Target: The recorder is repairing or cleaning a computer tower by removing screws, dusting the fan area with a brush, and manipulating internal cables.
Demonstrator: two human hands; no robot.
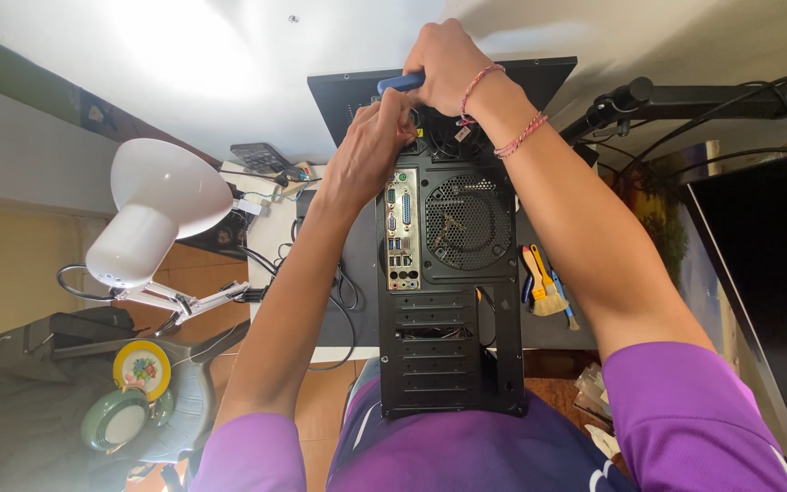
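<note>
**Screwdriver at the far end of the computer case**

I see the black computer case (453, 301) lying lengthwise on the table (270, 232), its back panel with the ports and round fan grille facing up toward me. Both arms reach over it to the far end, near the power supply corner.

My right hand (448, 64) is closed around the blue handle of a screwdriver (401, 83), which sticks out to the left from under the fist. My left hand (371, 150) sits just below and beside it, fingers curled in against the case edge; I think it is steadying the shaft or pinching a screw, but the fingertips are hidden, so I can't say for sure.

To do this well, I judge the driver should stay square to the screw, with steady downward pressure and the left hand guiding the tip so it does not slip.

A white lamp (157, 205) stands left; small brushes (544, 287) lie right of the case.
</note>
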